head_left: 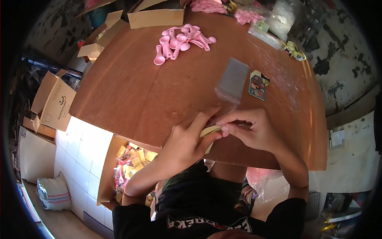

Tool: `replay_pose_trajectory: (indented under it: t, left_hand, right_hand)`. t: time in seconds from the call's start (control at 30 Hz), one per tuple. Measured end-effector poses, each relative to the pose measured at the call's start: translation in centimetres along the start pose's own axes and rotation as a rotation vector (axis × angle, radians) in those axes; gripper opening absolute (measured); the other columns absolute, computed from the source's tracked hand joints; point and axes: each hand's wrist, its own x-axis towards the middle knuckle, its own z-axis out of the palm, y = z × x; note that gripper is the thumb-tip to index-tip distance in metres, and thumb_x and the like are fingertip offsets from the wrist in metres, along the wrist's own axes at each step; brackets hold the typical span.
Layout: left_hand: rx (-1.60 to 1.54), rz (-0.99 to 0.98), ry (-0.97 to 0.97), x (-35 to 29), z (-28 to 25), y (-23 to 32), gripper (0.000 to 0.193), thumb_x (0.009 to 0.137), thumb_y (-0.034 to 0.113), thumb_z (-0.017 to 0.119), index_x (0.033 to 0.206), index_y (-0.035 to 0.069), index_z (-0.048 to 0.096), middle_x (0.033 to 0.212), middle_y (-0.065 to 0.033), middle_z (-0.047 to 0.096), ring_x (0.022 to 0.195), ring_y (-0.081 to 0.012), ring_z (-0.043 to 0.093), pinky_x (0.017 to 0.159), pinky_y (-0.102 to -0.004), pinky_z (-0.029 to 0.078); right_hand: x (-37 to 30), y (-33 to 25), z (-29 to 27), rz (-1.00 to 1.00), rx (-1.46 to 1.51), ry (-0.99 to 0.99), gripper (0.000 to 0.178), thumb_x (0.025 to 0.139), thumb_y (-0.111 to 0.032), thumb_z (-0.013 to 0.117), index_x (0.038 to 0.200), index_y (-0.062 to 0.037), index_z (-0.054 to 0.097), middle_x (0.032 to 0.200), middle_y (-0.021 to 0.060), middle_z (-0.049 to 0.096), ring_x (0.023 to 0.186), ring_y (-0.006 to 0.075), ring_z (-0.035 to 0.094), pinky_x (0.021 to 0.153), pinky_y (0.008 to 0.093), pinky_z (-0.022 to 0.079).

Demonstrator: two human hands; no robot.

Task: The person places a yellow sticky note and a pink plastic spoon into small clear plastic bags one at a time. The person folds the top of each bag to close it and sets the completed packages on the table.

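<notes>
Over the near edge of the brown table (131,91), my left hand (183,143) is closed on a folded pale yellow card (210,130). My right hand (254,127) pinches the card's right end between thumb and fingers. Thin clear plastic film (223,115) shows above the card, between the hands; whether the card is inside it I cannot tell. Just beyond lies a stack of clear plastic bags (234,77). Beside that stack sits a small pile of dark printed cards (258,86) with yellow edges. Farther off is a heap of pink plastic spoons (174,42).
Below the table's left edge stands a carton (105,175) filled with yellow cards and pink pieces. An open cardboard box (156,18) rests at the far edge. Pink items (247,16) and a bulging clear bag (283,18) lie far right. A white sack (54,193) is on the floor.
</notes>
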Motion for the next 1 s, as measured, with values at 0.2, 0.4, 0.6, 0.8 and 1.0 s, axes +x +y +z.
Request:
replay_pose_trajectory:
  t: [0.2,0.4,0.6,0.8,1.0]
  left_hand:
    - [-0.146,-0.268,0.144,-3.7,-3.3,-2.7,0.036,0.086,0.006,0.077,0.119,-0.001,0.063,0.108,-0.0134,0.072,0.098,-0.0185,0.070,0.082,-0.0313,0.055]
    - [-0.104,-0.321,0.186,-4.7,-4.7,-2.7,0.038,0.086,0.007,0.077,0.120,-0.002,0.062,0.105,-0.0118,0.070,0.095,-0.0169,0.068,0.079,-0.0282,0.054]
    - [-0.201,-0.378,0.230,-5.5,-5.2,-2.5,0.036,0.085,0.010,0.078,0.116,-0.001,0.064,0.103,-0.0176,0.072,0.099,-0.0297,0.072,0.085,-0.0344,0.053]
    - [-0.215,-0.360,0.168,-5.9,-5.7,-3.1,0.042,0.088,0.005,0.075,0.125,-0.002,0.058,0.108,-0.0116,0.068,0.098,-0.0148,0.066,0.082,-0.0272,0.055]
    - [-0.307,-0.327,0.183,-5.3,-5.0,-3.3,0.044,0.087,0.006,0.076,0.126,0.000,0.057,0.108,-0.0130,0.070,0.098,-0.0177,0.070,0.080,-0.0286,0.055]
  right_hand:
    - [9.4,0.6,0.9,-0.117,0.110,0.128,0.020,0.093,-0.008,0.066,0.112,-0.0026,0.070,0.091,0.0073,0.073,0.074,0.0105,0.068,0.068,0.0273,0.055]
    - [21.5,7.6,5.6,-0.322,-0.463,0.161,0.023,0.086,-0.009,0.068,0.108,-0.0084,0.072,0.092,0.0124,0.071,0.071,0.0226,0.069,0.065,0.0357,0.054]
    - [23.4,8.7,8.0,-0.424,-0.996,0.192,0.016,0.088,-0.010,0.062,0.100,-0.0092,0.072,0.092,0.0129,0.068,0.080,0.0325,0.068,0.064,0.0438,0.053]
    - [11.8,6.0,4.6,-0.377,-0.943,0.076,0.019,0.084,-0.005,0.064,0.100,-0.0112,0.072,0.084,0.0086,0.060,0.073,0.0294,0.066,0.062,0.0458,0.051]
    - [1.3,4.3,0.7,-0.245,-0.973,0.013,0.016,0.083,-0.007,0.068,0.097,-0.0138,0.073,0.083,0.0051,0.058,0.074,0.0249,0.065,0.063,0.0413,0.052]
